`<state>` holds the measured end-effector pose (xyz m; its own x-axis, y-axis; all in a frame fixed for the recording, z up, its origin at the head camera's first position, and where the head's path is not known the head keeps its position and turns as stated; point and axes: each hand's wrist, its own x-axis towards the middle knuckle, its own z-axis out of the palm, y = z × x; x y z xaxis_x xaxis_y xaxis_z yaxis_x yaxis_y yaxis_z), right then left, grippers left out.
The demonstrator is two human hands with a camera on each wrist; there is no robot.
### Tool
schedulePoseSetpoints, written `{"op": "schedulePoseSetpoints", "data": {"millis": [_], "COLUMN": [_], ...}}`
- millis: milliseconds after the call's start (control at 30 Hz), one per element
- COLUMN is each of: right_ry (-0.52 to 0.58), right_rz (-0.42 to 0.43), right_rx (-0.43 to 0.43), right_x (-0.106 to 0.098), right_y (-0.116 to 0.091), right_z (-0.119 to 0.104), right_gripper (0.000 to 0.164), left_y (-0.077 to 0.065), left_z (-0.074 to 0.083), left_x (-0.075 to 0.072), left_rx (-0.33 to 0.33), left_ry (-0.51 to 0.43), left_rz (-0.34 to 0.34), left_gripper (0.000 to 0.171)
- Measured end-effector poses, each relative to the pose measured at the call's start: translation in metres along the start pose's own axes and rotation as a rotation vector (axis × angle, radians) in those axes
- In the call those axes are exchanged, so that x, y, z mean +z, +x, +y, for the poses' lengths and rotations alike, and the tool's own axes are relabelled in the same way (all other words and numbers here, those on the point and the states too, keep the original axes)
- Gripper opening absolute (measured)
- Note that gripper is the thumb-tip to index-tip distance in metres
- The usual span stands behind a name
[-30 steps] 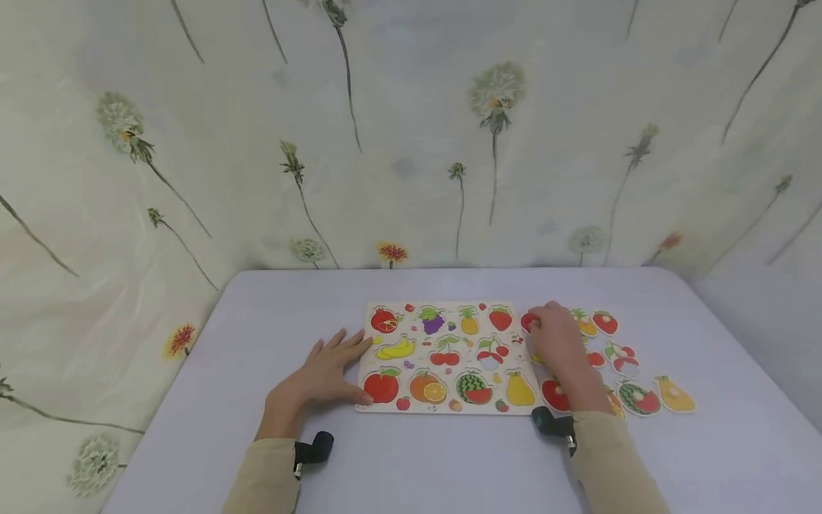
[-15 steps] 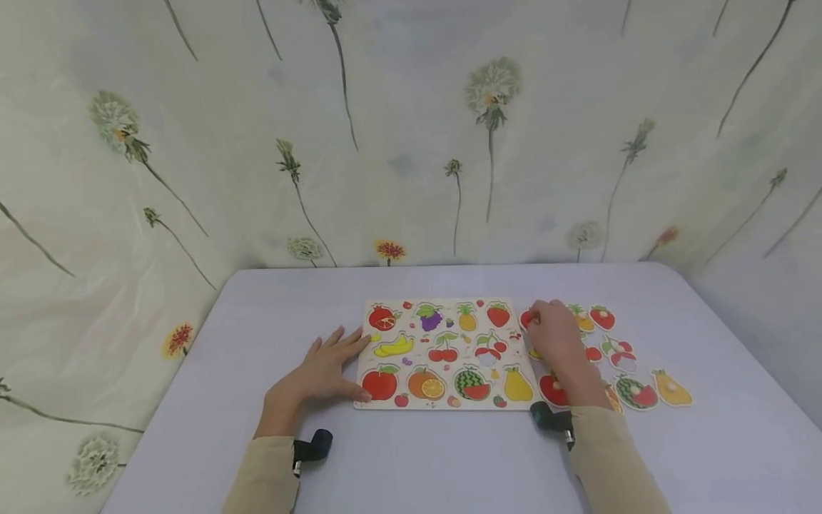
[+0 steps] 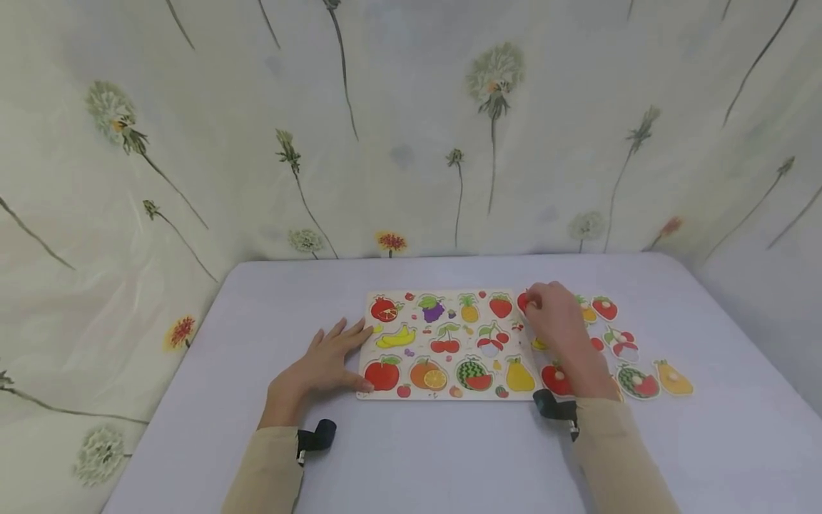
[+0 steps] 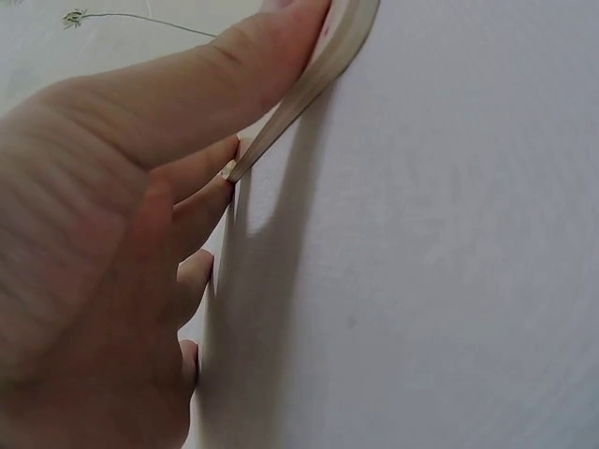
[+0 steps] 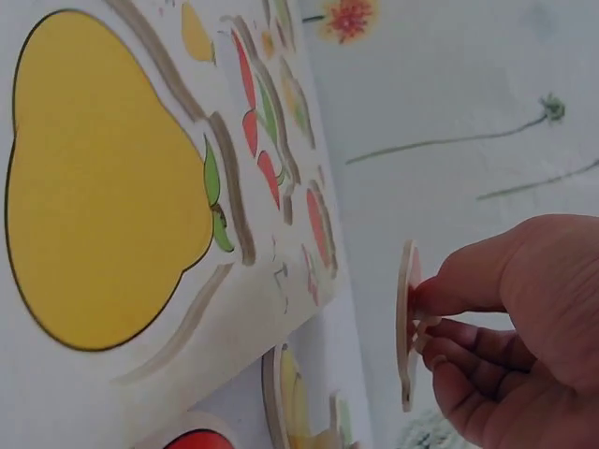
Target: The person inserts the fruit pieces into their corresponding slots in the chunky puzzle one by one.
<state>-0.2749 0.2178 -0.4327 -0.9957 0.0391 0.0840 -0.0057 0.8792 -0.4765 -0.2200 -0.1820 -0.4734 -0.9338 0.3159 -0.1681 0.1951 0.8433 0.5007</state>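
Observation:
The fruit puzzle board lies flat on the table, its shallow recesses printed with fruit. My left hand lies spread at the board's left side, fingertips and thumb on its edge; in the left wrist view the thumb presses the board's corner. Beyond the board's right edge, my right hand pinches a red fruit puzzle piece by its back-row side. The right wrist view shows this thin wooden piece edge-on and upright between thumb and fingers, its printed face mostly hidden.
Loose knobbed pieces lie right of the board: an apple, strawberry, lychee, watermelon and pear, with others partly under the right forearm. A floral curtain hangs behind the table's far edge.
My right hand has lifted slightly with the red piece pinched in it. The left hand keeps its place on the board. The head view has tilted a little.

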Motion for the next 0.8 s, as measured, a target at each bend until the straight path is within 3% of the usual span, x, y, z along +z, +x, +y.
{"op": "schedulePoseSetpoints", "data": {"millis": [367, 800], "right_ry": [0.069, 0.102], "right_rz": [-0.054, -0.136], "right_rx": [-0.049, -0.138], "right_x": [-0.01, 0.017], "right_y": [-0.007, -0.008], "right_z": [-0.039, -0.067], "right_gripper": [0.027, 0.024], "left_y": [0.001, 0.002], "left_z": [-0.001, -0.004], "left_x": [-0.001, -0.002], "left_rx": [-0.014, -0.01], "left_ry": [-0.01, -0.021], "left_rz": [0.001, -0.003], "left_gripper": [0.103, 0.102]}}
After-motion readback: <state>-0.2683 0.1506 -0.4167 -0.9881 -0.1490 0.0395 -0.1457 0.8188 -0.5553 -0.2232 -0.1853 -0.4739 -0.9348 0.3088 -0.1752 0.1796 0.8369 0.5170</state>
